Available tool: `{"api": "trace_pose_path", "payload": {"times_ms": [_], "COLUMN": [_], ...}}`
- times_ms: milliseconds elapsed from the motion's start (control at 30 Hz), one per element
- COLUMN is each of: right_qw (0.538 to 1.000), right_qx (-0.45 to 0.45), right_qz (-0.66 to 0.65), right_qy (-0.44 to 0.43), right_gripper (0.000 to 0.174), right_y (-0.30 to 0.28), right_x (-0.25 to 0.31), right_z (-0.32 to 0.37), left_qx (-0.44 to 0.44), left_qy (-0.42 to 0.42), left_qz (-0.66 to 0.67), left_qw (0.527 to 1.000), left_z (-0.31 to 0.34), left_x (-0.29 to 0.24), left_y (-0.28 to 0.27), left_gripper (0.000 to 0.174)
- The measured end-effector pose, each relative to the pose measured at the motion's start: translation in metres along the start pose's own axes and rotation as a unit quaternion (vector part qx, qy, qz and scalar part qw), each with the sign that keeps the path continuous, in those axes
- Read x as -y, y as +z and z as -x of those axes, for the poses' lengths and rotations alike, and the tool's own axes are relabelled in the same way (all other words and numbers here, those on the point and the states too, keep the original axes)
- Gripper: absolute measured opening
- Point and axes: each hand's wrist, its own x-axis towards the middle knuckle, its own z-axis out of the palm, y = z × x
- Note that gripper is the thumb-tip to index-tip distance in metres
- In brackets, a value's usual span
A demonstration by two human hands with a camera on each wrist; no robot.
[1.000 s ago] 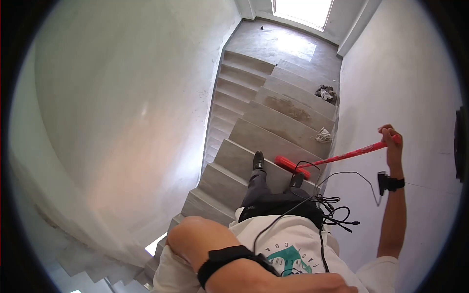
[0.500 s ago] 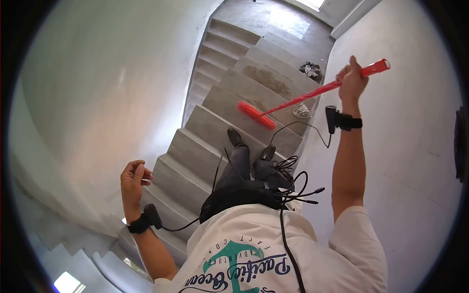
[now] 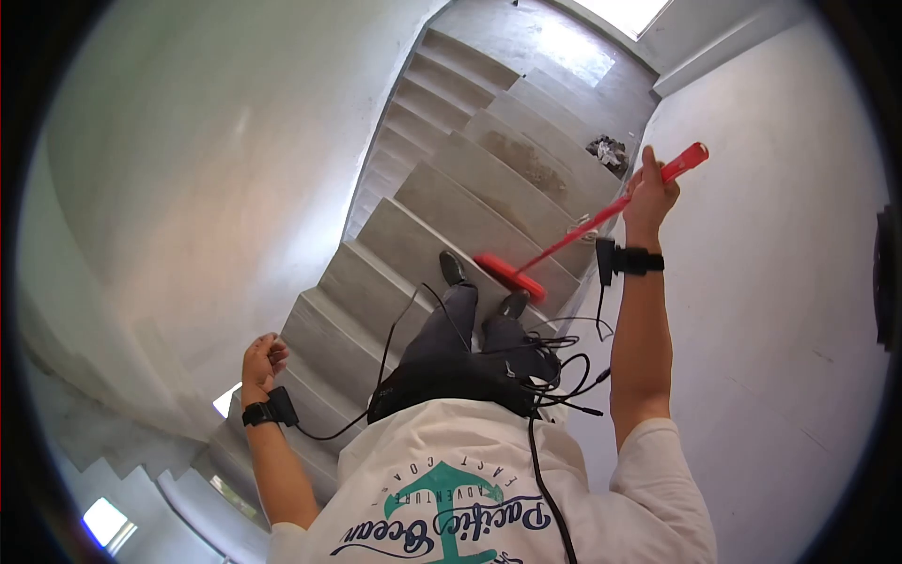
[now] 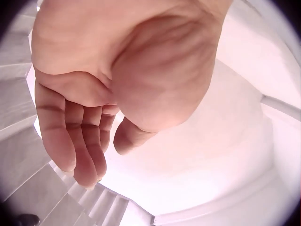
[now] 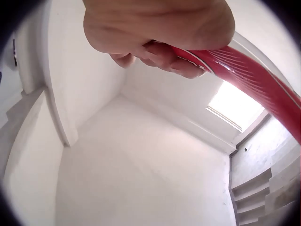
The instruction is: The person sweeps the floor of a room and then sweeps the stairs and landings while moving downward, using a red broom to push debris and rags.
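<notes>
My right hand (image 3: 648, 188) is raised near the right wall and grips the upper end of a red broom handle (image 3: 601, 218). In the right wrist view the fingers (image 5: 160, 49) curl round the red handle (image 5: 240, 70). The red broom head (image 3: 507, 275) rests on the step just ahead of my black shoes (image 3: 453, 267). Out to the side by the curved left wall, my left hand (image 3: 266, 357) hangs with nothing in it. The left wrist view shows its fingers (image 4: 80, 141) loosely curled and holding nothing.
Grey concrete stairs (image 3: 470, 160) run down to a sunlit landing (image 3: 554, 52). A dark pile of rags (image 3: 609, 150) and a pale scrap (image 3: 583, 226) lie on steps by the right wall. Black cables (image 3: 554, 362) hang at my waist. White walls close in on both sides.
The broom head has come back toward my feet and down a step. My right hand has dropped a little, and my left hand has sunk lower with its fingers more curled.
</notes>
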Motion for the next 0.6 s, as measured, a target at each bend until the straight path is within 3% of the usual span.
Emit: {"api": "trace_pose_path", "payload": {"times_ms": [267, 333, 367, 400, 467, 600], "right_qw": [0.969, 0.965, 0.977, 0.977, 0.979, 0.988], "right_qx": [-0.207, -0.212, -0.146, -0.146, -0.057, -0.041], "right_qz": [-0.122, -0.128, -0.144, -0.142, -0.174, -0.134], "right_qy": [-0.064, -0.08, -0.06, -0.062, -0.085, -0.071], "right_gripper": [0.044, 0.044, 0.043, 0.043, 0.042, 0.042], "right_y": [0.02, 0.026, 0.031, 0.033, 0.041, 0.049], "right_x": [0.001, 0.0, 0.008, 0.016, 0.041, 0.12], "right_z": [-0.036, -0.045, -0.042, -0.038, -0.031, -0.011], "left_qx": [-0.022, -0.023, -0.023, -0.022, -0.034, -0.007], "left_qy": [0.007, 0.001, -0.003, -0.005, -0.031, -0.034], "left_qz": [0.027, 0.03, 0.027, 0.028, 0.02, 0.035], "left_qw": [0.999, 0.999, 0.999, 0.999, 0.999, 0.999], "left_z": [0.016, 0.007, 0.004, 0.001, -0.008, -0.033], "left_x": [0.005, 0.005, 0.008, 0.014, 0.028, 0.047], "left_y": [-0.024, -0.029, -0.03, -0.031, -0.029, -0.033], "left_gripper": [0.022, 0.022, 0.022, 0.022, 0.021, 0.02]}}
